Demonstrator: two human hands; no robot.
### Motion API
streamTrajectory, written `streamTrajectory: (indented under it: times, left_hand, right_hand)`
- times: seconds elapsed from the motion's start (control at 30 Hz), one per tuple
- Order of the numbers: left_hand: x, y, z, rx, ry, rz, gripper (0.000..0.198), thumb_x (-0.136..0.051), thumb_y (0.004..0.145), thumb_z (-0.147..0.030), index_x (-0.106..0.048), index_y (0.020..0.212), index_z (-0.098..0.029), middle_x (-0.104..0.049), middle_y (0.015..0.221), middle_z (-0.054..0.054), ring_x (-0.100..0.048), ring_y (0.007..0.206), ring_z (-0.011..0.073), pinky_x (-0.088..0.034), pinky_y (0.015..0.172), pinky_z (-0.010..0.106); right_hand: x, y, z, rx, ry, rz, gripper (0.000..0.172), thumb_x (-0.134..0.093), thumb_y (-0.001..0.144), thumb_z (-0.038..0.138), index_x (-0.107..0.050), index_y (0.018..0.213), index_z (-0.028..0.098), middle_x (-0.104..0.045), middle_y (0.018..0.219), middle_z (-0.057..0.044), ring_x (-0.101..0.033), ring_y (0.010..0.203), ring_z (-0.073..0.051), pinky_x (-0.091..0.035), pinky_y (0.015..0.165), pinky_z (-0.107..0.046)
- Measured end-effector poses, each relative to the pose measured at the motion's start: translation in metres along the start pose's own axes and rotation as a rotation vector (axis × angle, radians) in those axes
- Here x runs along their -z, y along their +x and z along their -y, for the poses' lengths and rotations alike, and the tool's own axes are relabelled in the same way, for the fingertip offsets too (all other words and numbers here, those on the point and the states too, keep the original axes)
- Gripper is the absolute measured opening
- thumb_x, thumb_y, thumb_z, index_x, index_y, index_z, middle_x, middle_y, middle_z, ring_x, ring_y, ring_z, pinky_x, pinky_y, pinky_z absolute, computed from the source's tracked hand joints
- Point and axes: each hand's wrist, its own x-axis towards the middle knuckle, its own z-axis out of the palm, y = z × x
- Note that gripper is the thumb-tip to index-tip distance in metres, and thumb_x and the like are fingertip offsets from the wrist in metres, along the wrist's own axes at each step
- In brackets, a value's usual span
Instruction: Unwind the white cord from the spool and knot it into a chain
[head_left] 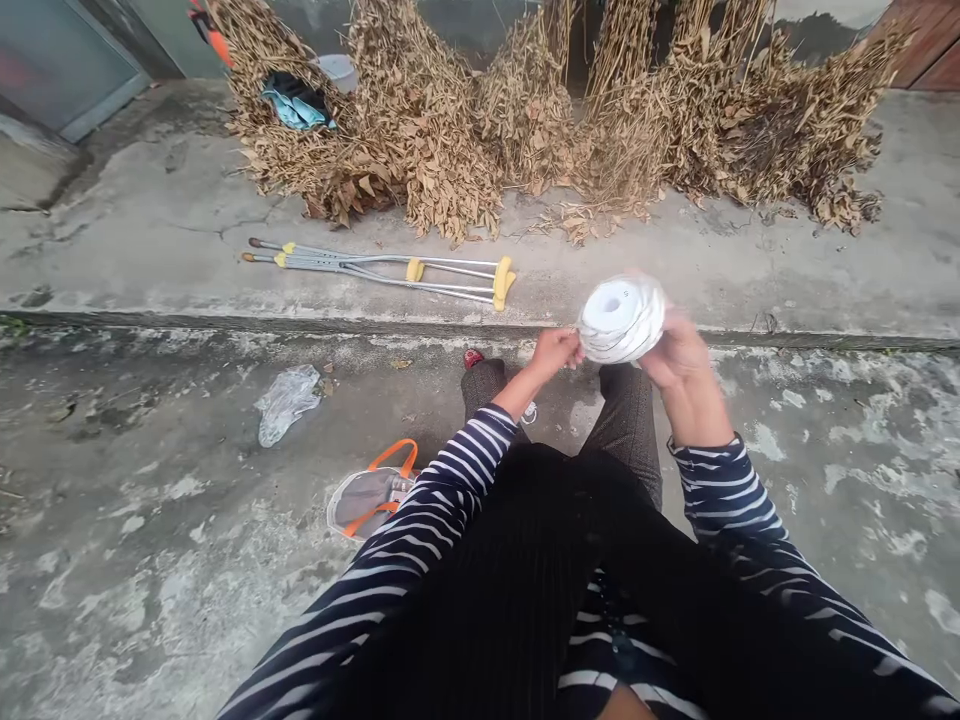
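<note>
A thick, round white roll (624, 335), wound in overlapping layers about a flat white core with a hole in its middle, is held up before the person's knees, right of the crutches (382, 268) lying on a concrete step (165, 265). The right hand (681, 360), blurred, grips its right side. The left hand (556, 352) has its fingers closed at the left edge; whether they pinch a strand cannot be told. One small dark character near the hole reads S or 5.
</note>
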Motion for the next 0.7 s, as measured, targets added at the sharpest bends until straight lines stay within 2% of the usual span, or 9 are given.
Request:
streamTrajectory:
  times: [0.13,0.2,0.27,0.33,0.4,0.43,0.53,0.6,0.7]
  left_hand:
    - [0.009,-0.028,0.033,0.182,-0.02,0.171,0.022,-0.06,0.097,-0.031,-0.059,0.085,-0.014,-0.067,0.066,0.003,-0.063,0.056,0.011,-0.052,0.053,0.021]
    - [0.018,-0.038,0.048,0.25,0.12,0.235,0.022,-0.057,0.099,-0.034,-0.061,0.092,-0.013,-0.072,0.077,0.007,-0.069,0.067,0.0147,-0.058,0.061,0.027]
    - [0.029,-0.044,0.058,0.302,0.316,0.245,0.018,-0.061,0.096,-0.031,-0.064,0.097,-0.013,-0.075,0.097,0.014,-0.074,0.088,0.0219,-0.063,0.078,0.037]
    - [0.036,-0.045,0.058,0.277,0.471,0.183,0.022,-0.07,0.088,-0.023,-0.068,0.107,-0.012,-0.071,0.126,0.02,-0.069,0.119,0.031,-0.057,0.101,0.046]
    - [0.037,-0.041,0.048,0.149,0.537,0.088,0.044,-0.075,0.083,-0.019,-0.066,0.126,-0.014,-0.058,0.149,0.021,-0.054,0.141,0.0354,-0.046,0.117,0.048]
    - [0.034,-0.037,0.039,0.06,0.545,0.053,0.055,-0.076,0.083,-0.019,-0.062,0.136,-0.016,-0.052,0.156,0.02,-0.05,0.145,0.0353,-0.044,0.119,0.047]
    - [0.016,-0.023,0.004,-0.236,0.421,-0.011,0.074,-0.075,0.085,-0.023,-0.048,0.154,-0.022,-0.047,0.162,0.015,-0.054,0.142,0.0318,-0.052,0.111,0.041]
    - [0.002,-0.013,-0.016,-0.377,0.307,-0.057,0.072,-0.075,0.085,-0.02,-0.049,0.152,-0.022,-0.054,0.156,0.013,-0.058,0.137,0.0291,-0.053,0.109,0.038]
    - [-0.013,-0.004,-0.027,-0.386,0.216,-0.138,0.04,-0.073,0.084,-0.015,-0.07,0.124,-0.018,-0.074,0.129,0.009,-0.067,0.124,0.0277,-0.054,0.106,0.039]
  right_hand:
    - [0.012,0.01,0.029,0.118,-0.102,-0.013,0.057,-0.079,0.057,0.055,-0.065,0.107,0.031,-0.073,0.099,-0.004,-0.061,0.122,-0.034,-0.057,0.089,-0.047]
    - [0.02,0.015,0.037,0.121,-0.136,-0.036,0.057,-0.079,0.059,0.055,-0.065,0.108,0.032,-0.073,0.097,-0.004,-0.061,0.121,-0.034,-0.058,0.088,-0.047]
    - [0.027,0.018,0.039,0.111,-0.153,-0.056,0.056,-0.078,0.061,0.054,-0.065,0.11,0.032,-0.073,0.098,-0.004,-0.061,0.12,-0.034,-0.058,0.087,-0.047]
    - [0.03,0.019,0.034,0.1,-0.154,-0.058,0.055,-0.077,0.062,0.054,-0.066,0.111,0.031,-0.072,0.102,-0.005,-0.061,0.118,-0.034,-0.059,0.085,-0.047]
    - [0.029,0.019,0.025,0.08,-0.149,-0.044,0.054,-0.077,0.063,0.053,-0.067,0.111,0.03,-0.071,0.108,-0.005,-0.063,0.115,-0.033,-0.058,0.082,-0.044]
    - [0.027,0.018,0.019,0.058,-0.147,-0.035,0.053,-0.077,0.063,0.05,-0.067,0.11,0.029,-0.071,0.11,-0.004,-0.064,0.112,-0.031,-0.058,0.08,-0.042]
    - [0.019,0.015,0.001,-0.041,-0.123,-0.034,0.05,-0.075,0.059,0.035,-0.068,0.108,0.026,-0.071,0.109,-0.003,-0.065,0.097,-0.024,-0.053,0.067,-0.032]
    - [0.014,0.011,-0.009,-0.099,-0.08,-0.045,0.053,-0.071,0.057,0.028,-0.069,0.11,0.025,-0.072,0.104,-0.001,-0.063,0.086,-0.02,-0.049,0.06,-0.027]
    - [0.008,0.007,-0.016,-0.154,-0.026,-0.011,0.061,-0.066,0.055,0.026,-0.07,0.116,0.025,-0.073,0.102,-0.001,-0.062,0.081,-0.019,-0.049,0.06,-0.027]
